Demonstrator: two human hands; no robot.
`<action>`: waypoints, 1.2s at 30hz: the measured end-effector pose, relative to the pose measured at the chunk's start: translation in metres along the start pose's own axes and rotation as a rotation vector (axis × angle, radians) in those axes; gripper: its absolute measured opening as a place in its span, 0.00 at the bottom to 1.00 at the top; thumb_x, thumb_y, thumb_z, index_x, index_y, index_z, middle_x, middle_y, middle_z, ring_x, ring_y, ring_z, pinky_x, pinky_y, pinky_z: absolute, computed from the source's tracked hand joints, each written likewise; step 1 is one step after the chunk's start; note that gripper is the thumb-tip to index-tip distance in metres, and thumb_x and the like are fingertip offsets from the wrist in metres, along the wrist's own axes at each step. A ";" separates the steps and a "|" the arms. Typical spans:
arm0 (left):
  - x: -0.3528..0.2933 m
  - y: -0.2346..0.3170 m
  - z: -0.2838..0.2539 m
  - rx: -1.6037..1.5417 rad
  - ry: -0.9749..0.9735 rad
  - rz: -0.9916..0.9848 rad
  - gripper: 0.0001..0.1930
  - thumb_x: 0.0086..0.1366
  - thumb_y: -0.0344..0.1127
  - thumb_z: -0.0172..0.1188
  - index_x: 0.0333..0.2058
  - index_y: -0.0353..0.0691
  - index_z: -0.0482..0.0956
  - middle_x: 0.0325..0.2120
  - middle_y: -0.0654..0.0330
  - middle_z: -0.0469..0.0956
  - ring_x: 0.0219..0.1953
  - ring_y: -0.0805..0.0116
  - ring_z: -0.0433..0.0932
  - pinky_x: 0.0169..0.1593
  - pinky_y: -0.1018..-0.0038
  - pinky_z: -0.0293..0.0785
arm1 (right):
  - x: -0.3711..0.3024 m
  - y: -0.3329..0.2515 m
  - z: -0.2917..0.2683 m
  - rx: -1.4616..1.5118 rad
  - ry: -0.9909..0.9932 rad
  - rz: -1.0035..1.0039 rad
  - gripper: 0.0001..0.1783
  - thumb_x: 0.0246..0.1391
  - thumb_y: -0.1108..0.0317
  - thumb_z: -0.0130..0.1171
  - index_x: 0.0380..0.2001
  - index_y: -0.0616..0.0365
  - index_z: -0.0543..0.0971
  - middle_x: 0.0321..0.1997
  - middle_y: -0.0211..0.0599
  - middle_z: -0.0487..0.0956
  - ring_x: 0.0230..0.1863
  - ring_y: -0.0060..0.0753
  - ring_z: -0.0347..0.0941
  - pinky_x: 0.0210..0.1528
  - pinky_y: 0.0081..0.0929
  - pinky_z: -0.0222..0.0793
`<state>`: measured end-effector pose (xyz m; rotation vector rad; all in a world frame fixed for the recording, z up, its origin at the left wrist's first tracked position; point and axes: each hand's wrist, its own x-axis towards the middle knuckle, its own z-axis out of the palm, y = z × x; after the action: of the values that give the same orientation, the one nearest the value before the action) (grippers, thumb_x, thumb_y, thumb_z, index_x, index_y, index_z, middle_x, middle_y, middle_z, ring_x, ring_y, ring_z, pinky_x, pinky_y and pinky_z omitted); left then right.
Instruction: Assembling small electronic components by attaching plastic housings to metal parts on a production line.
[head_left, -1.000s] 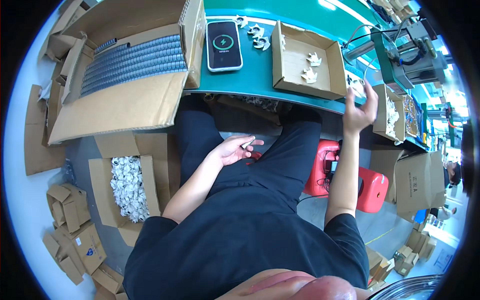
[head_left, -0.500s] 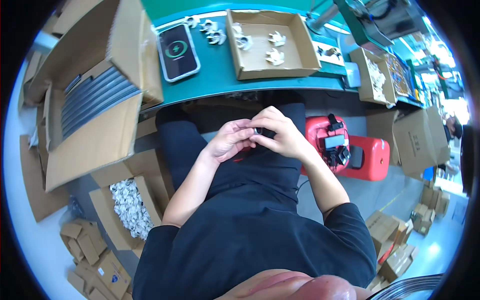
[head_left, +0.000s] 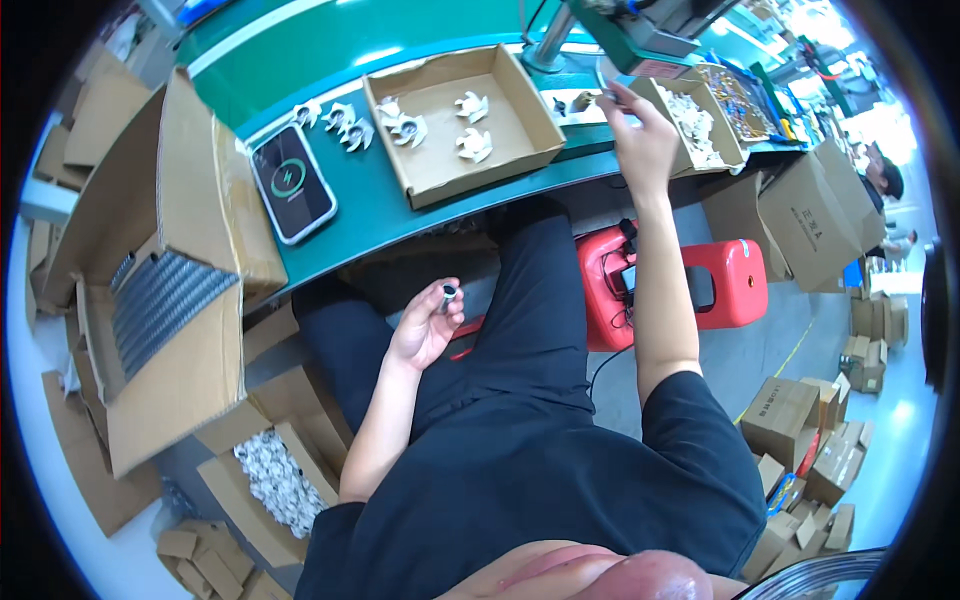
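My left hand (head_left: 428, 325) is above my lap, its fingertips closed round a small dark ring-shaped part (head_left: 449, 292) with a shiny rim. My right hand (head_left: 643, 135) is stretched out over the right end of the workbench. Its thumb and forefinger come together beside a pale fixture plate (head_left: 573, 108) that carries a small brownish metal piece (head_left: 584, 100). What these fingers pinch, if anything, is too small to make out. Left of the fixture stands a shallow cardboard tray (head_left: 440, 185) with several white impellers (head_left: 474, 146) inside.
More white impellers (head_left: 355, 135) and a phone (head_left: 293, 185) lie on the green bench. A box of white parts (head_left: 690, 125) stands beyond my right hand. A large carton with dark tubes (head_left: 170, 310) is at left, a red stool (head_left: 725, 290) at right. A person sits far right.
My hands have parted. The right has reached forward and right to the fixture; the left stays over my lap with the ring-shaped part, now in plain sight. The whole view has turned.
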<state>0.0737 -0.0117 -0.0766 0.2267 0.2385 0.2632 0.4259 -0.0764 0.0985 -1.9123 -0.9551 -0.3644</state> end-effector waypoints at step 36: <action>0.005 -0.023 -0.079 0.174 0.362 -0.023 0.10 0.71 0.35 0.60 0.47 0.38 0.78 0.38 0.60 0.80 0.34 0.76 0.78 0.41 0.75 0.79 | 0.123 0.204 -0.061 -0.500 -0.402 0.346 0.21 0.55 0.56 0.67 0.47 0.58 0.84 0.38 0.41 0.86 0.39 0.31 0.82 0.43 0.29 0.75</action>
<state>0.0627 -0.0167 -0.1578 0.3485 0.6239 0.2601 0.6668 -0.1230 0.0778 -2.6285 -0.8058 -0.0047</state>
